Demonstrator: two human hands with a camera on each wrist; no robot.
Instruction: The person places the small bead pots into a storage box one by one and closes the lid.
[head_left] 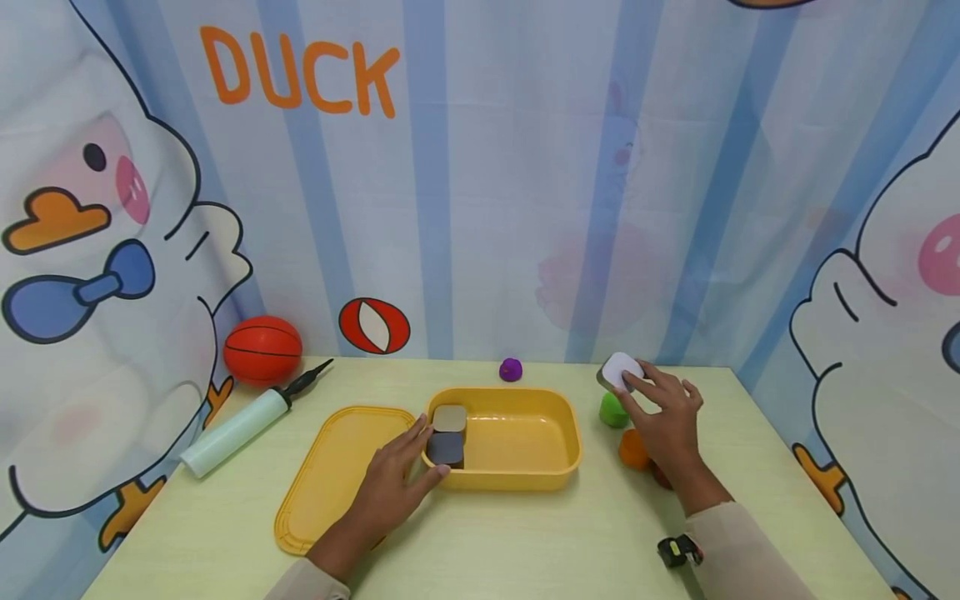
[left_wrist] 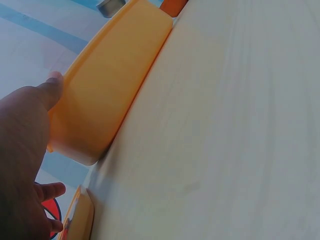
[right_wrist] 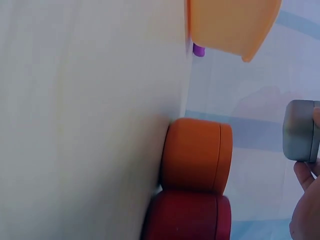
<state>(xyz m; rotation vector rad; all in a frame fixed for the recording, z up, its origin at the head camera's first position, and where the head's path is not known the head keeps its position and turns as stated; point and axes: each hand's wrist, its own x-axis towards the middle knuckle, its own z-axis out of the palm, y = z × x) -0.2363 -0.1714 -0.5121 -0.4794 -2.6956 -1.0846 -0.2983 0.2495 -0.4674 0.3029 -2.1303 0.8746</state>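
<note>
My right hand [head_left: 667, 408] pinches a small rounded grey box with a pale top [head_left: 622, 372], raised above the table right of the yellow container. In the right wrist view this grey box [right_wrist: 298, 130] shows a lid seam. My left hand [head_left: 390, 475] rests at the left end of the open yellow container [head_left: 525, 481], its thumb on the front rim and its fingers fairly straight. Inside at that end sit a beige-topped box [head_left: 450, 418] and a dark grey box [head_left: 446, 448]. Below my right hand stand a green box [head_left: 613, 411], an orange box [right_wrist: 192, 155] and a dark red box [right_wrist: 187, 217].
A flat yellow lid [head_left: 337, 467] lies left of the container, partly under my left arm. Farther left are a pale green hand pump [head_left: 240, 432] and a red ball [head_left: 262, 351]. A small purple object [head_left: 511, 370] sits behind; a black-and-yellow object [head_left: 677, 551] lies by my right sleeve.
</note>
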